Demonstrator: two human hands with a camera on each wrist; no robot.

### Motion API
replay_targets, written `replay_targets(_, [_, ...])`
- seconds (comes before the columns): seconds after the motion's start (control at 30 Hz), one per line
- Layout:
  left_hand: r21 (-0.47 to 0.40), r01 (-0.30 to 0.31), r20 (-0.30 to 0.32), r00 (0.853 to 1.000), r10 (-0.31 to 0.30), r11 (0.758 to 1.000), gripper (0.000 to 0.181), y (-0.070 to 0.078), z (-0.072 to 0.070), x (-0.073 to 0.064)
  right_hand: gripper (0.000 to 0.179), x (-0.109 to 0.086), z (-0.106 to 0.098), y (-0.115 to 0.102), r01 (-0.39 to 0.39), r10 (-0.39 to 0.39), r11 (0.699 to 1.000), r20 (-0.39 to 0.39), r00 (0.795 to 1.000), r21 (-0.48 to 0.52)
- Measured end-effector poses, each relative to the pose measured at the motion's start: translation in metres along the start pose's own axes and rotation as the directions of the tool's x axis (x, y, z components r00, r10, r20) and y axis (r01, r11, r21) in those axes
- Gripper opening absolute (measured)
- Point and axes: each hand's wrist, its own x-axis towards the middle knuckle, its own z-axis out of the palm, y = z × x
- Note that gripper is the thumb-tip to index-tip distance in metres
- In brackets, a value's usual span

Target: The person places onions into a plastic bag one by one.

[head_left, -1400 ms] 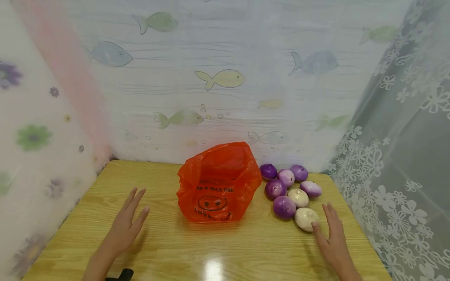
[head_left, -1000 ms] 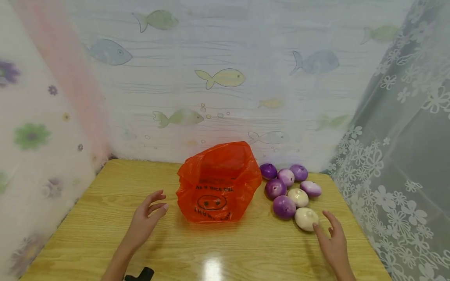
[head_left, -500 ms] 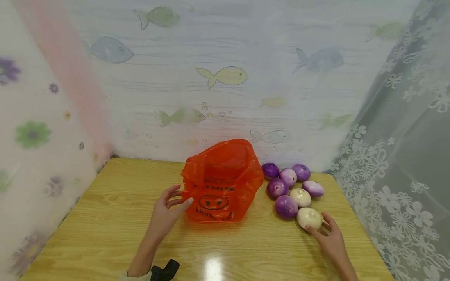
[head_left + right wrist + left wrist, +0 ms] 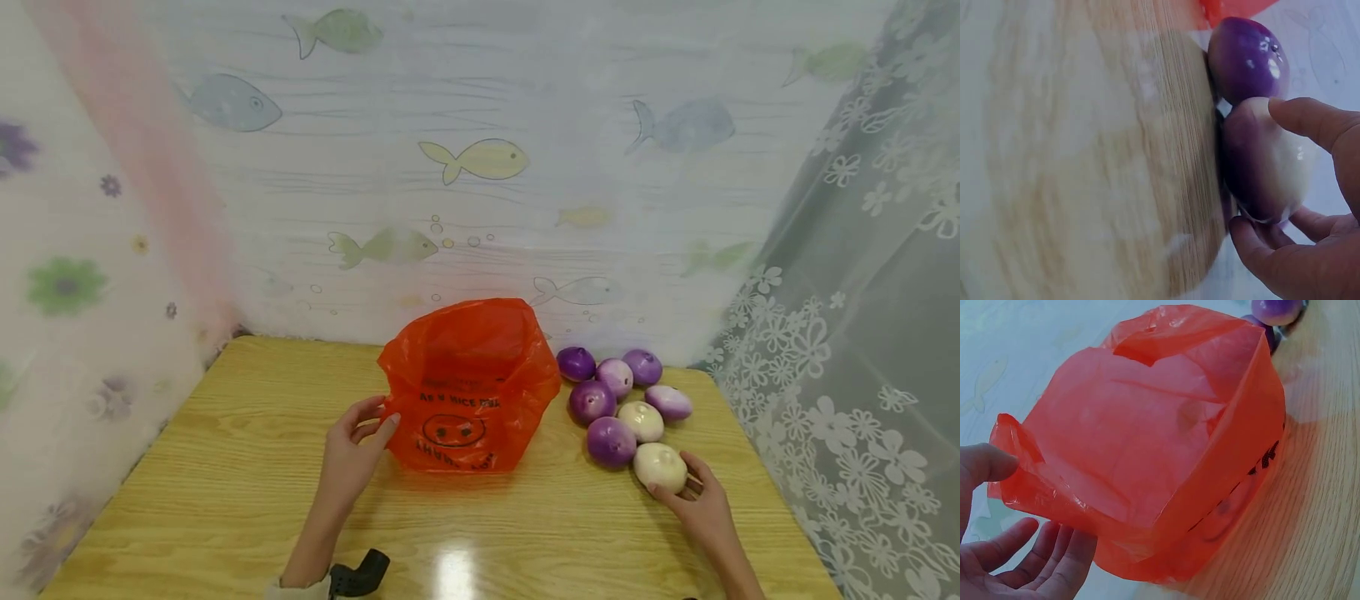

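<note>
An orange-red plastic bag (image 4: 468,392) with black print stands with its mouth open in the middle of the wooden table. My left hand (image 4: 352,450) is at its left side, pinching the edge between thumb and fingers; in the left wrist view the thumb (image 4: 994,464) lies over the rim with the fingers below. At the right, my right hand (image 4: 705,504) grips the front whitish onion (image 4: 660,468), thumb on one side and fingers curled round the other. The right wrist view shows this onion (image 4: 1266,159) half purple, against a purple onion (image 4: 1249,59).
Several more onions cluster behind the held one, among them a purple onion (image 4: 611,442) and a smaller white onion (image 4: 640,422). A fish-print curtain (image 4: 480,208) hangs behind the table (image 4: 225,467), and a lace curtain (image 4: 862,375) borders the right side. A black device (image 4: 360,573) is at the left wrist.
My left hand has moved right from the left part of the table to the bag and taken its edge, which shifts slightly left. My right hand has closed round the front whitish onion.
</note>
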Motion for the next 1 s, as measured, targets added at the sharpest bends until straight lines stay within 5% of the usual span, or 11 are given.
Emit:
replay_targets(0.7, [0.011, -0.084, -0.041, 0.996, 0.085, 0.996, 0.028, 0.0004, 0.0038, -0.0018, 0.092, 0.0036, -0.0017, -0.0008, -0.007, 0.007, 0.999, 0.007, 1.0, -0.033])
replay_targets(1.0, [-0.053, -0.024, -0.032, 0.999, 0.023, 0.998, 0.022, 0.0002, 0.0018, 0.0004, 0.091, 0.0033, -0.003, 0.0009, 0.014, -0.014, 0.999, -0.004, 1.0, -0.039])
